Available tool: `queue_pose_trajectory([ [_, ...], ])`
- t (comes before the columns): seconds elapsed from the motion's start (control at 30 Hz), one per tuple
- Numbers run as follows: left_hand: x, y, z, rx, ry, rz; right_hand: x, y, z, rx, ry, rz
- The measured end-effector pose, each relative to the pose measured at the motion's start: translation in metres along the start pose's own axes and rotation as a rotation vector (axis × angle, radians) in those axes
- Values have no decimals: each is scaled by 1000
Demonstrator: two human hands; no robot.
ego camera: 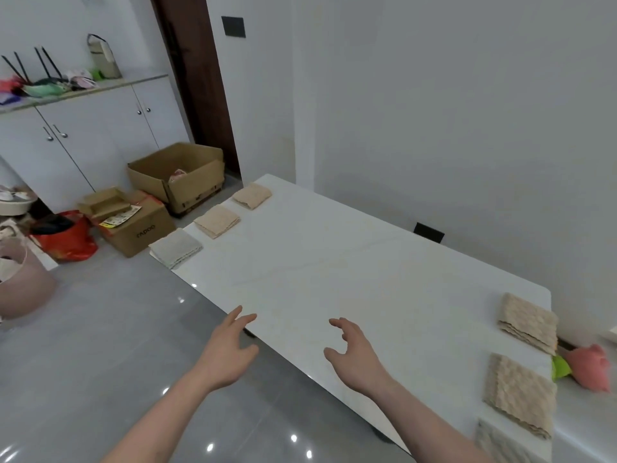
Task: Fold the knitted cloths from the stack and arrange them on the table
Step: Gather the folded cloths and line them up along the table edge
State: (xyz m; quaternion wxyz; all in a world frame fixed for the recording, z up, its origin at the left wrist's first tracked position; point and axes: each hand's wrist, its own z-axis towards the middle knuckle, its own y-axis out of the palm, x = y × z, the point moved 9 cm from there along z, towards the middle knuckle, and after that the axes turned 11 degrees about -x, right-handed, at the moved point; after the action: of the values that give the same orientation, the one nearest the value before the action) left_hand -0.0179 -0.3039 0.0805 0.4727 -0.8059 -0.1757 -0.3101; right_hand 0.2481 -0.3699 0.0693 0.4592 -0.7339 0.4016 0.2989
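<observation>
Fingers of left hand (224, 354) and right hand (354, 354) are being held apart, empty; grey folded knitted cloth (176, 250), overhanging the white bench (334, 262) edge, risks being knocked off.

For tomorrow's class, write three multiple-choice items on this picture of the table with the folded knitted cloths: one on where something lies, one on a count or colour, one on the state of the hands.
1. Where does the pale grey cloth lie?
A. On the table's left edge, nearest of that row
B. In the cardboard box
C. On the floor

2. How many folded piles lie along the left edge?
A. One
B. Three
C. Five

3. What are the hands doing?
A. Both grip a cloth
B. One presses a pile
C. Both hover open, holding nothing

Answers: 1 A, it sits at the edge before the two beige cloths. 2 B, one grey and two beige. 3 C, the left hand and right hand have spread fingers and nothing in them.
</observation>
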Motion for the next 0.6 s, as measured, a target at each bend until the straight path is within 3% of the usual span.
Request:
queue_pose_trajectory([
  [0.4, -105, -113, 95, -72, -74, 47, -76, 60, 111, 6, 61, -11],
  [0.6, -159, -153, 149, -87, -219, 105, -105, 76, 189, -45, 68, -3],
])
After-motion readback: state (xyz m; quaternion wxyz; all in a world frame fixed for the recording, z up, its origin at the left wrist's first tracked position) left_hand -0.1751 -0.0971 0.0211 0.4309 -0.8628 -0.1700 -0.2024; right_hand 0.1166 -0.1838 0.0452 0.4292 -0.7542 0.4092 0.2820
